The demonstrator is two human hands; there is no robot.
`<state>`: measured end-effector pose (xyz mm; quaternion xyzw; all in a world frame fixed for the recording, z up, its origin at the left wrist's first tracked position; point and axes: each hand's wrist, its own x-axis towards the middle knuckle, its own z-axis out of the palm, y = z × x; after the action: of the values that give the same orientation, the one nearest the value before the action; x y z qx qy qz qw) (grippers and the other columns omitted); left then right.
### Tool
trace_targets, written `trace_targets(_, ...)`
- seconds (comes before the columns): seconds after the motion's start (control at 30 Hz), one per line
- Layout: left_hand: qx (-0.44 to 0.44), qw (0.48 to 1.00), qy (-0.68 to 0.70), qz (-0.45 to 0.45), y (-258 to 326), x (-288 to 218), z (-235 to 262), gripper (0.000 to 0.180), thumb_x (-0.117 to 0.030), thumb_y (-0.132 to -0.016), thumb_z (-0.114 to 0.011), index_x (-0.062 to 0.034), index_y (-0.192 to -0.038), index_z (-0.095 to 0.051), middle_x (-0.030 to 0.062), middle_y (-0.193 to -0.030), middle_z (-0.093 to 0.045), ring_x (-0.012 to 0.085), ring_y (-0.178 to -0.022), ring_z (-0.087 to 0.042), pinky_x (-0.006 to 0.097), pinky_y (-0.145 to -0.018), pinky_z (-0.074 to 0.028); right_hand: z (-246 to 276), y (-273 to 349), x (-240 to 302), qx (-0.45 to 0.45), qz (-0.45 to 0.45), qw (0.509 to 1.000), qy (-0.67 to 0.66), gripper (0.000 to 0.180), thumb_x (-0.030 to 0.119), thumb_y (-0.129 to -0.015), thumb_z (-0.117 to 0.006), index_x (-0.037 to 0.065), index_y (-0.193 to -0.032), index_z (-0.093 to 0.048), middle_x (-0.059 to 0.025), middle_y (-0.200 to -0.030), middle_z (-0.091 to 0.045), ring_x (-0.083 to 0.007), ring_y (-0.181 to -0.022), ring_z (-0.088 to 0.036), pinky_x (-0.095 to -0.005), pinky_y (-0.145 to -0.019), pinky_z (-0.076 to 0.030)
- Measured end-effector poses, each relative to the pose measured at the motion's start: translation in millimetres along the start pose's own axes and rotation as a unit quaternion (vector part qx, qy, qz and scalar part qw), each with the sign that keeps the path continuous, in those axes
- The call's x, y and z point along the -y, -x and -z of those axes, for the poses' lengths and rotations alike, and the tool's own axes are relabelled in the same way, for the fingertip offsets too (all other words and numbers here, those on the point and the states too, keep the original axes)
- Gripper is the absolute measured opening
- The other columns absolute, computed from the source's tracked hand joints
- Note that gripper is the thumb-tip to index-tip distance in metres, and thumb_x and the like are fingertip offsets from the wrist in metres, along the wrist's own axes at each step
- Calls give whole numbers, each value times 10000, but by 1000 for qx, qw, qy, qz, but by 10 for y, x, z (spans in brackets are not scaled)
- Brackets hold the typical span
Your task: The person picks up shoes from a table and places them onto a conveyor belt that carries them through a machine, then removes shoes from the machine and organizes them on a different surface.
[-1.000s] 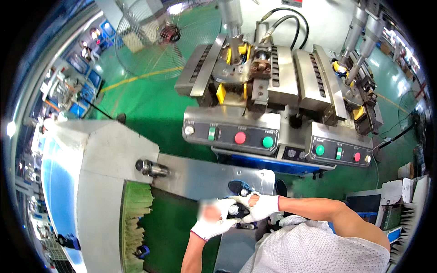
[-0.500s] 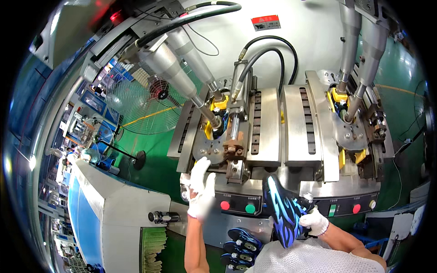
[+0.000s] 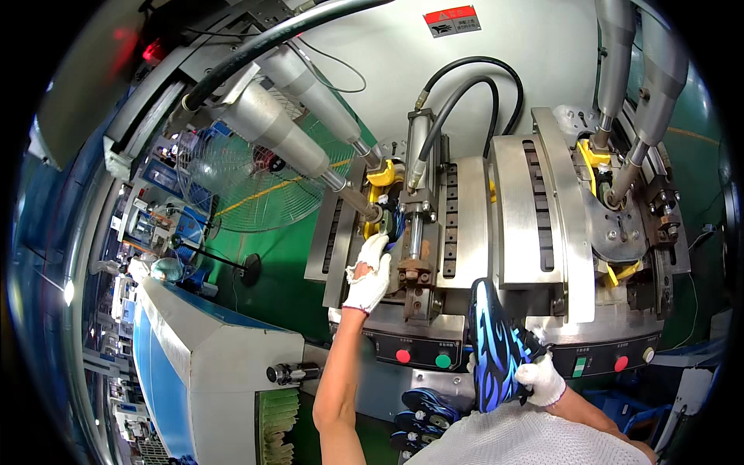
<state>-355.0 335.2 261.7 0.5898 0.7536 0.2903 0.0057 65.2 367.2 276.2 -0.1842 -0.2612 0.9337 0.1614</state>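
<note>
My left hand (image 3: 370,277), in a white glove, reaches over the front of the left press station (image 3: 341,249). Its fingers are stretched out, close to a dark shoe (image 3: 398,221) sitting between yellow pads (image 3: 380,173) under metal press rods. Whether the fingertips touch that shoe I cannot tell. In my right hand (image 3: 541,379), also gloved, is a black shoe (image 3: 496,353) with a blue flame pattern, held upright before the machine's front edge. My thumb and fingers close round its side, and part of it hides behind the glove.
Below the control panel (image 3: 422,353), with its red and green buttons, several similar shoes (image 3: 426,409) are stacked. The right press station (image 3: 616,232) has yellow pads and rods too. A white cabinet (image 3: 225,372) stands at left, with a large fan (image 3: 267,163) behind.
My left hand has moved forward from the front edge to the left station. My right hand still holds the shoe, and the whole view has shifted slightly.
</note>
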Motion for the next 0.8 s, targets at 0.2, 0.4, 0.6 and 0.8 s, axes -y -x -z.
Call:
trace_targets(0.2,22,995,-24,89,-430,460,-513,601,-191,-999,-574,-10,-1540,-387,292,-1522,-438,446,-1432,-399,453,-1184,-338,89,87,-29,-56,10,990,129,548,3,-855,-679,-52,-1380,-531,-87,-1246,-674,-148,-1066,-641,-346,-951,-546)
trace_targets(0.4,1,984,-99,150,-881,882,-983,825,-170,-910,-705,-62,-1590,-253,311,-1429,-491,470,-1320,-505,523,-1077,-429,-42,226,34,-107,-22,992,65,625,58,-856,-696,-44,-1432,-475,-86,-1170,-666,-152,-969,-632,-325,-819,-544)
trace_targets(0.6,7,970,-76,232,-1235,980,-647,675,-295,-866,-735,-76,-1435,-447,236,-1358,-573,426,-1252,-570,528,-1049,-447,2,249,41,-183,-64,971,140,625,86,-838,-728,-15,-1413,-505,-33,-1005,-654,-87,-763,-563,-259,-635,-450)
trace_targets(0.8,-142,973,-9,183,-394,94,451,659,-281,-842,-775,-64,-1415,-532,182,-1364,-605,347,-1260,-592,445,-1065,-459,-170,15,1,-237,-80,948,199,313,105,-836,-753,35,-1121,-643,20,-872,-639,-57,-662,-542,-238,-562,-427)
